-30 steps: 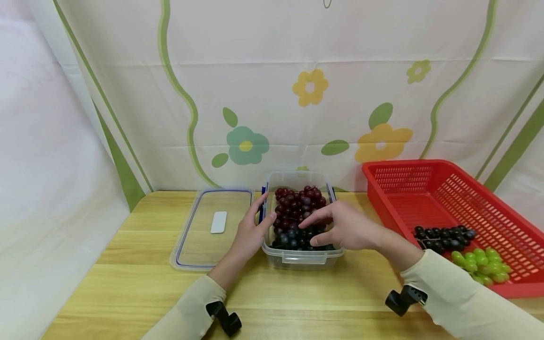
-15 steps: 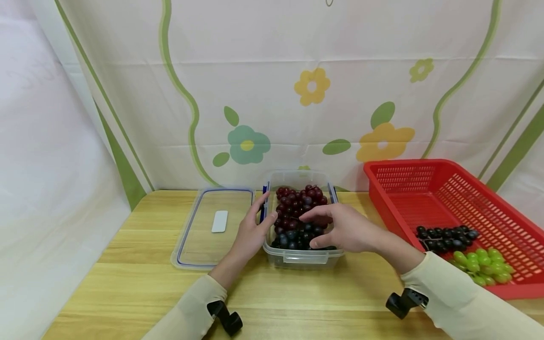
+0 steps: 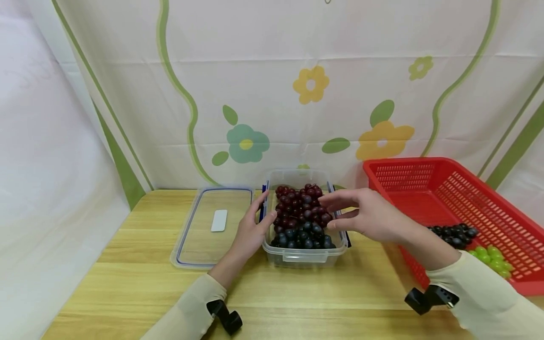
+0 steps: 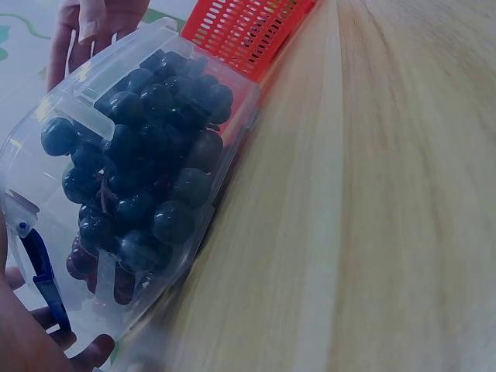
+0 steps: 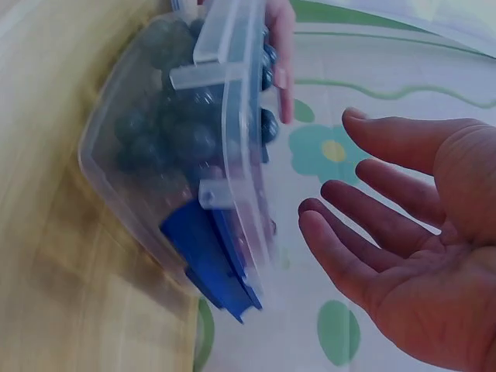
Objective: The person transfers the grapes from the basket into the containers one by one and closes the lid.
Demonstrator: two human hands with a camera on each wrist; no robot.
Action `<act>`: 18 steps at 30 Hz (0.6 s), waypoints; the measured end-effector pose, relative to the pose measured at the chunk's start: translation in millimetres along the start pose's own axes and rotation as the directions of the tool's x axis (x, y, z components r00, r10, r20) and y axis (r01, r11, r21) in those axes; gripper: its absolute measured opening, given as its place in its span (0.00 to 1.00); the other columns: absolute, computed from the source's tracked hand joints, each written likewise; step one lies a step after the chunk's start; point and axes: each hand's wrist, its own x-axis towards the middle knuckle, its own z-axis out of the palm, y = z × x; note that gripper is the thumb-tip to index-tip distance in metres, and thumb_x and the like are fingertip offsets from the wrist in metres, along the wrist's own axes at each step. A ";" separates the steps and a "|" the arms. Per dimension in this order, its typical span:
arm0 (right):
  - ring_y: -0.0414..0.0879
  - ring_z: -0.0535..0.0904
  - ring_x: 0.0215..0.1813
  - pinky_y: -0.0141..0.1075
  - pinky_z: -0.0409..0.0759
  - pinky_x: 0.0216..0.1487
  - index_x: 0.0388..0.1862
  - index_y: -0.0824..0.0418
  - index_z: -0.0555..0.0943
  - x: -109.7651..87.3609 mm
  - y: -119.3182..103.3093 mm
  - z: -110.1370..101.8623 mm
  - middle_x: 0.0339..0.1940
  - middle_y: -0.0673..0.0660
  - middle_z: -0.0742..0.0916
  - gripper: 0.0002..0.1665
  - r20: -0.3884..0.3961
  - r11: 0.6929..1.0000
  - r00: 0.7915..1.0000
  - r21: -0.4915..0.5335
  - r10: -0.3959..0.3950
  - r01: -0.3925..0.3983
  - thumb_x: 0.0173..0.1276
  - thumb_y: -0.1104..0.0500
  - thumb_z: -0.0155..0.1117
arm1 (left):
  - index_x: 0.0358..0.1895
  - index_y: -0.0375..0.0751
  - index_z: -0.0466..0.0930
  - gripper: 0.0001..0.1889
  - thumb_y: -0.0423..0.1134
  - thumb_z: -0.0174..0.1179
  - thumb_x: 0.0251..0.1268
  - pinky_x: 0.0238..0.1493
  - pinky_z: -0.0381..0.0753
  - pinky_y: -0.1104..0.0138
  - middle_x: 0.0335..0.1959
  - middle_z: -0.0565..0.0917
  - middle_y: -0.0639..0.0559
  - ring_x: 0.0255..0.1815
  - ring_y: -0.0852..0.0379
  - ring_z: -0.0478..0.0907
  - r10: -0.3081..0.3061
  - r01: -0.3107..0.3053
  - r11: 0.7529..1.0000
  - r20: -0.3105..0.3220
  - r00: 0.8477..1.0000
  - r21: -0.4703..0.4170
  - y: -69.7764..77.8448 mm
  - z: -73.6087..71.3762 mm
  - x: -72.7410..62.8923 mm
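A clear plastic food container [image 3: 303, 259] with blue side clips stands on the table, holding dark red grapes [image 3: 293, 203] at the back and black grapes [image 3: 303, 236] in front. My left hand [image 3: 250, 231] rests against its left side, fingers spread along the wall by the clip. Above the right rim is my right hand [image 3: 365, 215], fingers loosely bent and nothing between them. The right wrist view shows that hand [image 5: 411, 201] apart from the container, with a blue clip [image 5: 213, 256] hanging down on the near side.
A clear lid [image 3: 199, 229] with a blue seal and white label lies left of the container. At right, a red basket [image 3: 410, 203] holds black grapes [image 3: 456, 234] and green grapes [image 3: 493, 259], partly behind my right forearm. A patterned curtain [image 3: 272, 94] hangs behind the table.
My right hand has lifted off the black grapes and moved right, over the container's right rim, uncovering the grapes. My left hand has stayed at the left side.
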 end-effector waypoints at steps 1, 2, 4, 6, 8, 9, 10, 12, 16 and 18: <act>0.54 0.86 0.64 0.41 0.90 0.55 0.70 0.49 0.82 -2.5 1.3 -3.5 0.65 0.56 0.88 0.32 -0.007 1.000 1.000 0.001 0.000 0.000 0.68 0.50 0.78 | 0.85 0.63 0.57 0.34 0.47 0.57 0.83 0.83 0.51 0.30 0.89 0.55 0.49 0.89 0.37 0.48 0.000 0.000 1.000 0.001 1.000 -0.001 0.1 0.2 0.1; 0.54 0.86 0.64 0.39 0.90 0.53 0.70 0.49 0.82 -5.2 2.5 -7.1 0.65 0.56 0.88 0.32 -0.016 1.000 1.000 0.006 0.001 -0.001 0.68 0.49 0.78 | 0.85 0.63 0.57 0.34 0.47 0.57 0.83 0.83 0.51 0.30 0.89 0.55 0.49 0.89 0.37 0.48 0.001 -0.001 1.000 0.002 1.000 -0.001 0.1 0.4 0.3; 0.54 0.86 0.64 0.36 0.89 0.50 0.70 0.50 0.83 -10.7 4.9 -14.9 0.66 0.57 0.88 0.32 -0.036 1.000 0.999 0.008 0.001 -0.001 0.68 0.49 0.78 | 0.85 0.62 0.57 0.34 0.47 0.57 0.82 0.83 0.51 0.30 0.89 0.55 0.49 0.89 0.37 0.48 0.002 -0.002 1.000 0.003 1.000 -0.002 0.3 0.7 0.7; 0.52 0.87 0.62 0.33 0.88 0.49 0.69 0.49 0.83 -15.8 7.3 -22.9 0.66 0.55 0.88 0.31 -0.060 1.000 0.998 -0.003 0.007 -0.007 0.68 0.50 0.78 | 0.85 0.63 0.57 0.34 0.47 0.57 0.82 0.83 0.51 0.30 0.89 0.54 0.49 0.89 0.38 0.48 0.001 -0.001 1.000 0.002 1.000 -0.003 0.5 0.6 0.7; 0.51 0.87 0.61 0.32 0.88 0.48 0.68 0.49 0.83 -21.2 10.1 -30.6 0.65 0.54 0.88 0.30 -0.083 1.000 0.996 -0.016 0.019 -0.021 0.69 0.49 0.78 | 0.85 0.63 0.57 0.34 0.47 0.56 0.83 0.83 0.50 0.30 0.89 0.54 0.49 0.89 0.37 0.47 -0.001 0.001 1.000 0.001 1.000 -0.001 0.9 0.3 0.2; 0.50 0.88 0.60 0.32 0.88 0.48 0.68 0.48 0.83 -23.9 12.1 -34.1 0.64 0.53 0.88 0.29 -0.093 0.999 0.995 -0.022 0.025 -0.027 0.69 0.49 0.78 | 0.85 0.63 0.57 0.34 0.47 0.56 0.83 0.83 0.50 0.30 0.89 0.54 0.49 0.89 0.37 0.47 -0.003 0.003 1.000 -0.001 1.000 -0.001 1.1 0.0 -0.1; 0.49 0.88 0.58 0.32 0.88 0.48 0.67 0.47 0.83 -26.5 14.5 -37.4 0.63 0.53 0.89 0.29 -0.105 0.999 0.994 -0.032 0.031 -0.034 0.69 0.48 0.77 | 0.85 0.64 0.57 0.34 0.47 0.56 0.83 0.83 0.50 0.30 0.89 0.54 0.49 0.89 0.37 0.47 -0.007 0.007 1.000 -0.003 1.000 0.000 1.2 -0.2 -0.5; 0.46 0.88 0.56 0.31 0.88 0.48 0.67 0.46 0.83 -31.4 20.1 -43.1 0.61 0.52 0.89 0.28 -0.130 0.997 0.991 -0.055 0.044 -0.051 0.69 0.47 0.77 | 0.85 0.62 0.57 0.34 0.46 0.56 0.83 0.82 0.50 0.29 0.89 0.54 0.49 0.89 0.37 0.47 -0.009 0.009 1.000 -0.006 1.000 0.002 1.1 -0.6 -1.1; 0.40 0.86 0.54 0.33 0.88 0.46 0.69 0.44 0.82 -41.3 34.7 -51.3 0.62 0.53 0.89 0.29 -0.168 0.993 0.983 -0.074 0.077 -0.090 0.70 0.45 0.76 | 0.85 0.62 0.57 0.33 0.46 0.56 0.83 0.82 0.50 0.29 0.89 0.55 0.49 0.89 0.37 0.47 -0.012 0.012 1.000 -0.011 1.000 0.005 0.1 -1.3 -1.3; 0.36 0.86 0.54 0.34 0.89 0.45 0.70 0.44 0.81 -47.2 42.1 -55.1 0.64 0.54 0.88 0.30 -0.185 0.991 0.978 -0.068 0.102 -0.116 0.71 0.44 0.75 | 0.85 0.63 0.57 0.33 0.46 0.56 0.83 0.82 0.50 0.29 0.89 0.55 0.49 0.89 0.37 0.47 -0.011 0.011 1.000 -0.010 1.000 0.003 -0.4 -1.2 -1.0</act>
